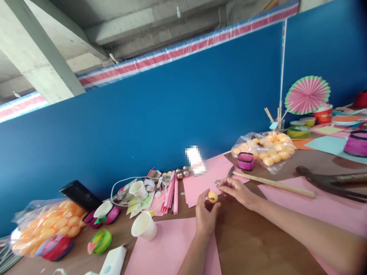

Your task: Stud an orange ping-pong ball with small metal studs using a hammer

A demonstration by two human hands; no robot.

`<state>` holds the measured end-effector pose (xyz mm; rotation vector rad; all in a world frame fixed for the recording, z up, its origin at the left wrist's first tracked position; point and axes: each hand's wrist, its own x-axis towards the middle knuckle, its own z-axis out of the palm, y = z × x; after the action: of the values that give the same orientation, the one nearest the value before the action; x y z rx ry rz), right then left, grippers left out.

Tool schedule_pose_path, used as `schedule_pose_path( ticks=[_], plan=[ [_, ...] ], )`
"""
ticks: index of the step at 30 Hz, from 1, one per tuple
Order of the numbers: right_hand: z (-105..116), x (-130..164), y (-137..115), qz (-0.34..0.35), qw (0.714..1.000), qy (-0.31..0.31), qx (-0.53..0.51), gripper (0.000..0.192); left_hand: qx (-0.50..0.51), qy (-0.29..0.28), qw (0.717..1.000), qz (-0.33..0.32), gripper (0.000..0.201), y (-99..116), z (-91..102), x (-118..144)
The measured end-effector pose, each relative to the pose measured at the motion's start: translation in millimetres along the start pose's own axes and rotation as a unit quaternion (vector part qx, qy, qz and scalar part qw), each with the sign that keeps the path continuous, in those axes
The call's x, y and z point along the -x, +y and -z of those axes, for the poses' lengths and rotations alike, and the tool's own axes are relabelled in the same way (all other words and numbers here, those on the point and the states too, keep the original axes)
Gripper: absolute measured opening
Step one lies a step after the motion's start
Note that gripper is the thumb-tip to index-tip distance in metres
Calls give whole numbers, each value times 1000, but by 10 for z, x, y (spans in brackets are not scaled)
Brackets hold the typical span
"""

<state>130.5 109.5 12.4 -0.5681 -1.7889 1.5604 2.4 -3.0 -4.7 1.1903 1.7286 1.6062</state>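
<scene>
Left hand (205, 217) fingers pinch orange ball (212, 197); right hand (237, 191) beside.

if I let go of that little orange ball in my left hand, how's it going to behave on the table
The orange ball, pinched in the left hand, looks round and smooth, so it would probably roll on the table. It resembles a ping-pong ball, so it is likely light and easily dented.

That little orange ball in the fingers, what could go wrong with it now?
1. The small round orange plastic ball is only pinched by the left hand fingertips, so it might slip and roll off the brown wooden table.
2. The right hand touches a tiny silvery metal piece that could easily get lost.
3. The white paper cup lying on its side could roll.
</scene>
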Motion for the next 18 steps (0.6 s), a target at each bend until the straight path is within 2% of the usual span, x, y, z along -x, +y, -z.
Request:
schedule_pose_path(
  ticks=[5,10,14,18],
  plan=[
    [-41,78,33,-7,999,-51,-1,21,-16,10,1000,-5,47,46,-11,-1],
    [-55,88,31,-18,999,-41,3,22,-11,-2,1000,16,48,77,-5,15],
    [-51,79,-5,-8,999,-44,12,24,-7,-22,1000,9,39,80,7,31],
    [-45,74,-11,-7,998,-58,16,26,-13,-11,1000,-9,43,39,7,17]
  ],
)
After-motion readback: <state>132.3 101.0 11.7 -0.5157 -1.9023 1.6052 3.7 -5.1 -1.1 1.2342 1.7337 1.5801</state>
